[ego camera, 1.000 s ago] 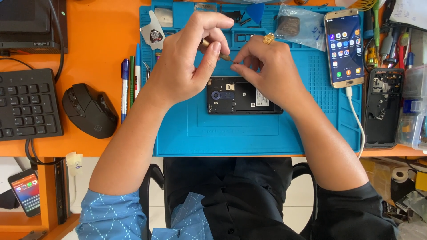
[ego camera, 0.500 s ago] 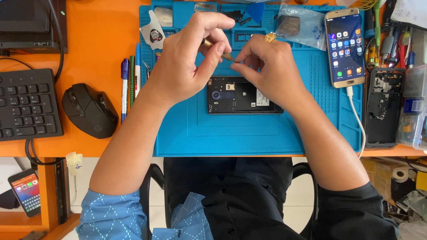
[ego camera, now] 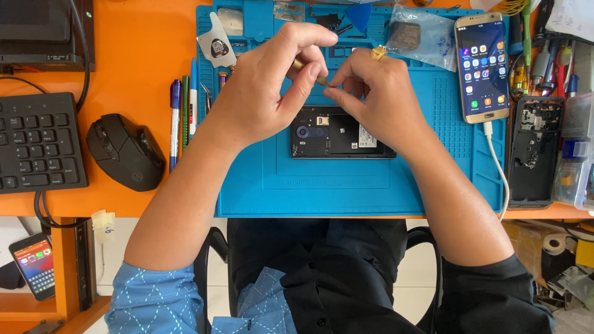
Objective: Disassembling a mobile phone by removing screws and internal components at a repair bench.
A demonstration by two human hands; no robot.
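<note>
- Above the opened phone (ego camera: 342, 132) on the blue mat (ego camera: 346, 185), the left hand (ego camera: 266, 93) pinches a brass-tipped tool (ego camera: 311, 72).
- Right hand (ego camera: 380, 99) pinches its fingertips together at the tool's tip.
- Both hands meet, touching.

orange desk (ego camera: 142, 55) | lower orange shelf (ego camera: 37, 309) | pale tiled floor (ego camera: 124, 241) | even bright light

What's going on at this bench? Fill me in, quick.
A person sits at an orange desk, both hands over a blue work mat. The left hand pinches a small brass-tipped tool and the right hand meets its tip with the fingertips. Beneath them lies an opened black phone. A lit phone lies to the right, cabled.
</note>
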